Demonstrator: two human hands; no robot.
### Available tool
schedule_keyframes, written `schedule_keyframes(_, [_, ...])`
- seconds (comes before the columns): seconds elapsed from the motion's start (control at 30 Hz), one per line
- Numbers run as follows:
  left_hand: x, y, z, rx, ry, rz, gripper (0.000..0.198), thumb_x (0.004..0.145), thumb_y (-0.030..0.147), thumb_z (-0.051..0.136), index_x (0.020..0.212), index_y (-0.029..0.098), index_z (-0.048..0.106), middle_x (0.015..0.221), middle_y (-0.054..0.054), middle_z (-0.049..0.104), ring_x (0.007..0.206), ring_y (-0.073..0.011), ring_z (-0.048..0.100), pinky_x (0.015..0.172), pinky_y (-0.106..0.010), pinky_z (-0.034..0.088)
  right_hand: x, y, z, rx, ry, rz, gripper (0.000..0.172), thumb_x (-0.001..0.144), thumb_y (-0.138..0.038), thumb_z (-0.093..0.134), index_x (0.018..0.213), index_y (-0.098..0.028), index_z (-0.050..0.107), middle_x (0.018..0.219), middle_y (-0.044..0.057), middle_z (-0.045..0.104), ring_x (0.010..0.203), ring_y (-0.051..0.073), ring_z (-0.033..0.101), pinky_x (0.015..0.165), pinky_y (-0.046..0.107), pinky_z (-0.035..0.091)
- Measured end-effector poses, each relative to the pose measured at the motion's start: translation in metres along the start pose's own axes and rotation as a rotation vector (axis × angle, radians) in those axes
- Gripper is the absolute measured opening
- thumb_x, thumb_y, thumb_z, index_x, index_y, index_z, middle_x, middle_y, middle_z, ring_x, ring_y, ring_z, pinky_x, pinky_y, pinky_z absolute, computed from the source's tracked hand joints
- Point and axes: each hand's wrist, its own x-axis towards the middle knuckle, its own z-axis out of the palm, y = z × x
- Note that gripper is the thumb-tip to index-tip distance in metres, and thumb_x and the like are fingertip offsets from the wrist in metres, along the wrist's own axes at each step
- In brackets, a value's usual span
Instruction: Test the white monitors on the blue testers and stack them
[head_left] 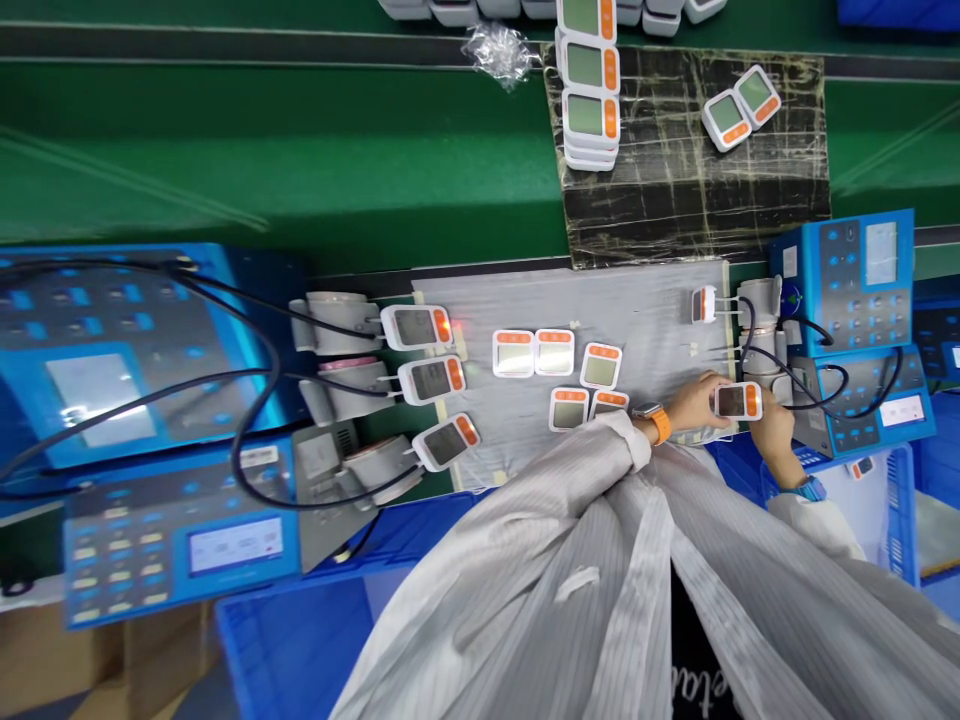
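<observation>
A small white digital display unit with orange buttons (738,401) is held out at the right end of the grey mat. My left hand (699,403) grips its left end, with an orange watch strap at the wrist. At its right end is my right hand (773,432), closed around the unit's edge, its fingers partly hidden. Just above, another white unit (703,304) is joined by thin prongs to a round metal fixture (761,297). Several similar units (554,352) lie on the mat left of my hands.
Three lit units (414,327) sit on cabled fixtures at left, beside blue testers (180,545). Further blue testers (851,285) stand at right. Stacked units (591,120) and a loose pair (726,120) rest on a dark taped board (690,205). Blue bins (300,645) are below the bench.
</observation>
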Motion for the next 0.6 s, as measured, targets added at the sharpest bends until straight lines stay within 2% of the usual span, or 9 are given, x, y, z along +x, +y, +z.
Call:
schedule_keyframes(0.1, [-0.005,0.011,-0.016,0.125,-0.033,0.039,0.067,0.074,0.018,0.092,0.134,0.021,0.064,0.14,-0.012,0.066,0.121,-0.0326,0.069,0.105,-0.041,0.061,-0.007,-0.018,0.001,-0.026,0.106,0.131,0.032,0.092,-0.052,0.051,0.101,-0.031,0.073,0.066,0.015,0.071,0.081,0.044,0.076,0.081,0.061,0.056])
schedule_keyframes(0.17, [-0.011,0.016,-0.032,0.186,-0.043,0.082,0.066,0.08,0.02,0.087,0.14,0.018,0.06,0.145,-0.014,0.062,0.126,-0.032,0.067,0.108,-0.041,0.059,-0.01,-0.031,-0.007,0.094,0.085,0.127,0.038,0.09,-0.054,0.054,0.11,-0.028,0.074,0.082,0.016,0.077,0.086,0.044,0.076,0.082,0.059,0.058])
schedule_keyframes(0.23, [-0.017,0.018,-0.048,0.232,-0.032,0.119,0.066,0.083,0.021,0.084,0.143,0.018,0.056,0.147,-0.014,0.06,0.13,-0.0306,0.067,0.111,-0.042,0.058,-0.009,-0.044,-0.019,0.337,0.047,0.134,0.048,0.092,-0.058,0.053,0.12,-0.025,0.073,0.091,0.014,0.079,0.08,0.037,0.076,0.073,0.052,0.061])
schedule_keyframes(0.33, [-0.022,0.02,-0.07,0.27,0.001,0.162,0.068,0.083,0.02,0.083,0.145,0.024,0.055,0.149,-0.01,0.059,0.132,-0.0286,0.066,0.114,-0.044,0.057,0.003,-0.063,-0.04,0.676,-0.095,0.137,0.055,0.09,-0.064,0.06,0.123,-0.021,0.071,0.078,0.006,0.076,0.057,0.024,0.066,0.052,0.038,0.054])
schedule_keyframes(0.4, [-0.02,0.023,-0.082,0.28,0.034,0.183,0.07,0.083,0.019,0.082,0.147,0.027,0.054,0.15,-0.009,0.057,0.134,-0.0284,0.065,0.115,-0.044,0.057,0.018,-0.077,-0.053,0.757,-0.198,0.083,0.057,0.08,-0.061,0.077,0.12,-0.02,0.072,0.073,0.003,0.074,0.051,0.018,0.06,0.048,0.033,0.051])
schedule_keyframes(0.47, [-0.014,0.027,-0.093,0.285,0.08,0.187,0.072,0.083,0.019,0.083,0.148,0.027,0.054,0.151,-0.009,0.055,0.136,-0.0288,0.063,0.116,-0.044,0.056,0.038,-0.092,-0.065,0.764,-0.252,0.025,0.061,0.07,-0.054,0.089,0.118,-0.02,0.072,0.077,0.002,0.076,0.052,0.016,0.059,0.048,0.029,0.05])
schedule_keyframes(0.6, [0.005,0.041,-0.12,0.286,0.216,0.175,0.073,0.087,0.025,0.081,0.153,0.03,0.05,0.155,-0.009,0.052,0.141,-0.0284,0.059,0.117,-0.042,0.056,0.098,-0.118,-0.085,0.758,-0.323,-0.055,0.056,0.063,-0.045,0.094,0.108,-0.02,0.074,0.078,0.001,0.076,0.051,0.012,0.058,0.045,0.025,0.047])
